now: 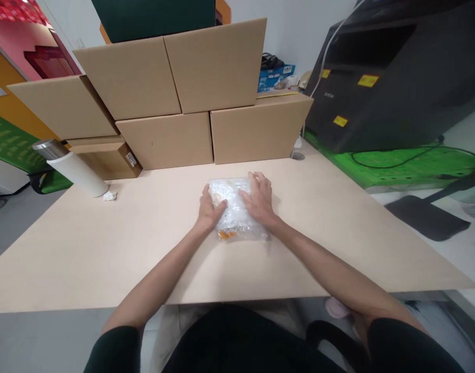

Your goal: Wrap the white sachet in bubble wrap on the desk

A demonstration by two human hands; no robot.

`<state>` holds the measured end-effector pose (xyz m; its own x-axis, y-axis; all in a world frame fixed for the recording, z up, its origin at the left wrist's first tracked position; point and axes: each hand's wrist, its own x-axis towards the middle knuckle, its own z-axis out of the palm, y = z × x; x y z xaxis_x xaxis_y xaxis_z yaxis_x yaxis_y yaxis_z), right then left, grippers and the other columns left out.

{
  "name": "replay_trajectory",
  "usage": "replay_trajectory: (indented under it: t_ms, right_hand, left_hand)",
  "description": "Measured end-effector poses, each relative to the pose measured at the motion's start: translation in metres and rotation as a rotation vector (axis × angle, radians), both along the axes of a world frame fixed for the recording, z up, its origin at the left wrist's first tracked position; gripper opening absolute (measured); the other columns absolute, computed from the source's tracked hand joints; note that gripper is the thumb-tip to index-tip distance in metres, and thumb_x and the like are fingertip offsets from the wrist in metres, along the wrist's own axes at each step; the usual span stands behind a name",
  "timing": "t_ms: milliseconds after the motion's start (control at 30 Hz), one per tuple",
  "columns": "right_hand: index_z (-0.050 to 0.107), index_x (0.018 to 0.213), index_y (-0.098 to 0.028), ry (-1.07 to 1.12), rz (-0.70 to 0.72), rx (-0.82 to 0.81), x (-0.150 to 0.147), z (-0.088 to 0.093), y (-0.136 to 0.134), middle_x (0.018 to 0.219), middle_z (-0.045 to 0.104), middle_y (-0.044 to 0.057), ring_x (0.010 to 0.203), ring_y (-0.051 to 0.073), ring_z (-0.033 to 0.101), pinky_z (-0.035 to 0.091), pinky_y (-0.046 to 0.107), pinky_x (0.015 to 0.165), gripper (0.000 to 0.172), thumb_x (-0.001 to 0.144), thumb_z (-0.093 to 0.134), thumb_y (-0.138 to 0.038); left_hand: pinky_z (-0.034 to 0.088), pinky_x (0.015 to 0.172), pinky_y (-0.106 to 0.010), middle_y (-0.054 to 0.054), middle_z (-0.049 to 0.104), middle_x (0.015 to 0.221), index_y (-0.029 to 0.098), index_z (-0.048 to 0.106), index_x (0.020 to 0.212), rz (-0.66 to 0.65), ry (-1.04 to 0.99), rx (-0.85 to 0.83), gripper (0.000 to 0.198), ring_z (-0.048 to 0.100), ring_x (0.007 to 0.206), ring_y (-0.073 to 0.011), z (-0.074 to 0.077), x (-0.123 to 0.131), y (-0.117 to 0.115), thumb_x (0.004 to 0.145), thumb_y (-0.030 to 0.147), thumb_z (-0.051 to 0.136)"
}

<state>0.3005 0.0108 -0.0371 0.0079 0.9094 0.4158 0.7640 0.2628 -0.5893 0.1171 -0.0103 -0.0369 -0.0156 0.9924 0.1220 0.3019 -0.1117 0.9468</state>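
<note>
A clear bubble-wrap packet (234, 213) with something orange inside lies flat on the pale wooden table (105, 243), a little past the middle. My left hand (209, 208) rests on its left edge, thumb laid across the wrap. On the packet's right side lies my right hand (259, 199), fingers stretched forward and flat. Both hands press down on it and neither lifts it.
Several plain cardboard boxes (171, 103) are stacked along the table's far edge. A white tumbler with a steel lid (72, 167) and a small crumpled paper (110, 196) sit at the left. A black printer (392, 72) stands on a green surface at right.
</note>
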Motion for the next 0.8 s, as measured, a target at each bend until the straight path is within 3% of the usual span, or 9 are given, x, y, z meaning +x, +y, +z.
replay_trajectory:
  t_ms: [67,133,200,300,400,533,800]
  right_hand:
    - [0.043,0.146,-0.015,-0.129,0.166,0.022,0.006,-0.006,-0.001,0.157,0.035,0.017,0.149,0.032,0.025,0.02,0.052,0.12,0.054,0.099,0.035,-0.041]
    - [0.041,0.148,-0.015,-0.186,0.317,-0.016,0.013,-0.011,-0.002,0.158,0.035,0.016,0.15,0.031,0.022,0.019,0.052,0.121,0.06,0.1,0.03,-0.049]
    - [0.033,0.153,-0.014,-0.225,0.391,-0.084,0.02,-0.013,-0.002,0.162,0.028,0.018,0.152,0.033,0.017,0.017,0.054,0.121,0.074,0.097,0.031,-0.062]
    - [0.019,0.159,-0.015,-0.292,0.461,-0.205,0.029,-0.011,0.0,0.166,0.015,0.019,0.153,0.036,0.008,0.013,0.057,0.121,0.098,0.086,0.041,-0.078]
    - [0.011,0.16,-0.02,-0.334,0.527,-0.275,0.036,-0.006,0.003,0.167,0.008,0.017,0.153,0.039,0.003,0.011,0.059,0.12,0.116,0.074,0.055,-0.084]
    - [0.007,0.161,-0.02,-0.349,0.595,-0.305,0.043,-0.004,0.005,0.167,0.005,0.018,0.152,0.042,0.0,0.008,0.062,0.119,0.13,0.063,0.065,-0.084]
    - [0.003,0.161,-0.024,-0.304,0.633,-0.307,0.048,-0.011,0.004,0.168,-0.001,0.013,0.152,0.042,-0.002,0.004,0.06,0.121,0.127,0.066,0.067,-0.079]
  left_hand:
    - [0.029,0.115,-0.058,-0.021,0.021,0.161,0.02,0.023,0.155,0.028,0.291,0.151,0.09,0.025,0.148,-0.0384,-0.001,-0.004,0.004,0.081,0.042,0.068]
    - [0.017,0.118,-0.06,-0.02,0.014,0.165,0.018,0.032,0.152,-0.042,0.512,0.244,0.078,0.01,0.153,-0.0387,-0.001,-0.01,0.008,0.086,0.047,0.061]
    - [0.01,0.12,-0.059,-0.019,0.015,0.165,0.018,0.035,0.152,-0.191,0.668,0.227,0.071,0.006,0.154,-0.0371,0.002,-0.018,0.011,0.093,0.053,0.05]
    - [0.002,0.121,-0.057,-0.018,0.01,0.167,0.019,0.026,0.156,-0.371,0.819,0.137,0.086,0.003,0.154,-0.0352,0.007,-0.031,0.015,0.089,0.068,0.048]
    - [-0.003,0.121,-0.057,-0.018,0.004,0.167,0.021,0.017,0.159,-0.476,0.89,0.123,0.11,0.001,0.154,-0.0353,0.011,-0.041,0.02,0.075,0.079,0.058]
    - [-0.005,0.12,-0.056,-0.022,0.0,0.166,0.017,0.011,0.16,-0.558,0.917,0.106,0.13,-0.002,0.153,-0.0379,0.012,-0.047,0.025,0.062,0.081,0.068]
    - [-0.005,0.121,-0.057,-0.021,-0.004,0.166,0.017,0.004,0.16,-0.615,0.879,0.136,0.139,-0.003,0.153,-0.0401,0.004,-0.05,0.027,0.057,0.081,0.071]
